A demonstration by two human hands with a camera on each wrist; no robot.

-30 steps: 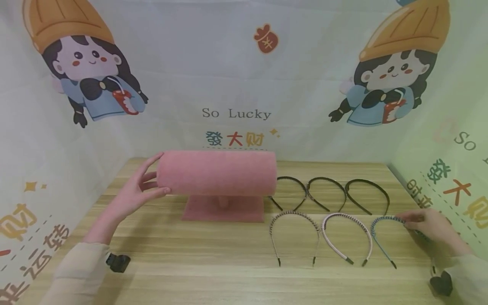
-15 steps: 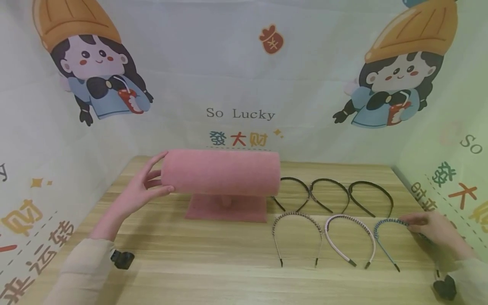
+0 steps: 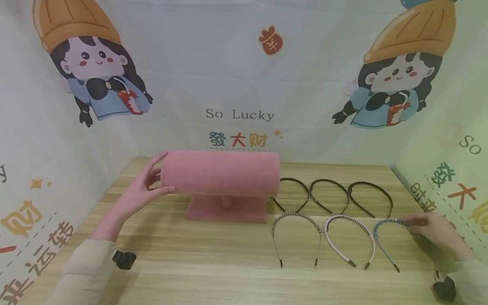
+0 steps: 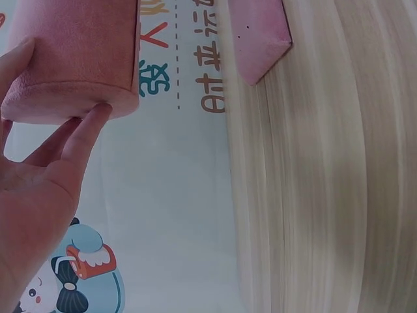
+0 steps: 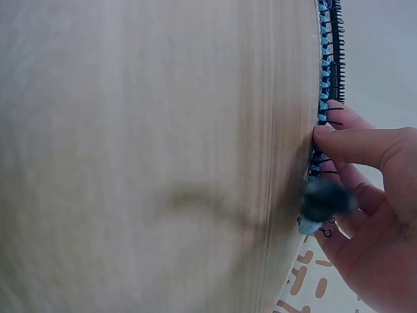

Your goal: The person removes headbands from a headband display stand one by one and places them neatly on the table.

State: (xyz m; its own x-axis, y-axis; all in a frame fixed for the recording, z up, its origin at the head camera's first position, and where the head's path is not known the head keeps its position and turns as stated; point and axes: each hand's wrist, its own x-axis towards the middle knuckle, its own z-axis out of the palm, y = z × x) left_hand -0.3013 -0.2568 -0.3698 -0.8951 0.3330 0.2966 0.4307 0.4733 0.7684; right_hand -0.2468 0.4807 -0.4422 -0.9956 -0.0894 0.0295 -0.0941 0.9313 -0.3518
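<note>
A pink padded headband display stand [image 3: 221, 173], a horizontal roll on a post and flat base, stands on the table left of centre. My left hand [image 3: 141, 190] grips the roll's left end, thumb at the lower front and fingers spread over the top and end face; the left wrist view shows the thumb and fingers on that end [image 4: 71, 101]. At the right, my right hand [image 3: 434, 231] pinches a blue wrapped headband [image 3: 381, 226]. In the right wrist view, thumb and fingers hold its beaded-looking band [image 5: 324, 78]. The hand hides its right leg.
Beside the blue headband lie a pinkish-white headband [image 3: 331, 241] and a thin spiral-wrapped headband [image 3: 274, 237]. Behind them are three black headbands, the left one [image 3: 293, 179] partly hidden by the roll. A printed cloth backdrop [image 3: 183, 76] encloses the table's [image 3: 213, 262] back and sides.
The whole view has shifted slightly since the first frame. Both hands keep their places on the stand and the blue headband, with no clear movement.
</note>
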